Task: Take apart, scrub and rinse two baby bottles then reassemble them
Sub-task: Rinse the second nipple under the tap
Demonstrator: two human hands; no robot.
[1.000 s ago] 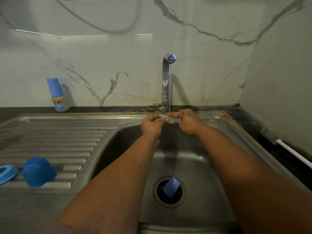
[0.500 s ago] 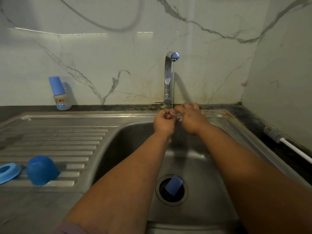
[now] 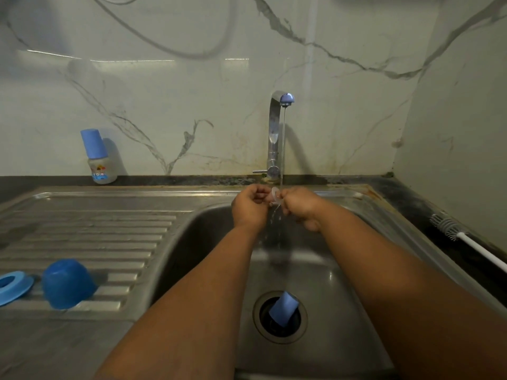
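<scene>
From the head view, the change I register is at the tap point(image 3: 282, 127): a second ago nothing ran from it, and now a thin stream falls straight onto what my hands hold, splashing down into the sink point(image 3: 315, 270). My hands have also drawn closer together, right under the spout. I take that to mean this part has gone from handling to rinsing, so the first bottle's pieces are well on their way.

My left hand point(image 3: 251, 205) and right hand point(image 3: 300, 205) are both curled, fingertips pinching a small clear teat point(image 3: 275, 195) between them, its round rim just showing in the stream. I cannot tell how the fingers lie behind it.

A blue piece point(image 3: 284, 312) stands tilted in the drain hole; I cannot say which part it is. On the draining board point(image 3: 109, 237) lie a blue cap point(image 3: 67, 283) and, just beside it, a blue collar ring point(image 3: 12, 286). The second bottle point(image 3: 98, 157) stands whole and upright against the wall, not yet taken apart. A bottle brush point(image 3: 450, 227) lies on the worktop point(image 3: 411, 204) at the right, well apart from my hands.
</scene>
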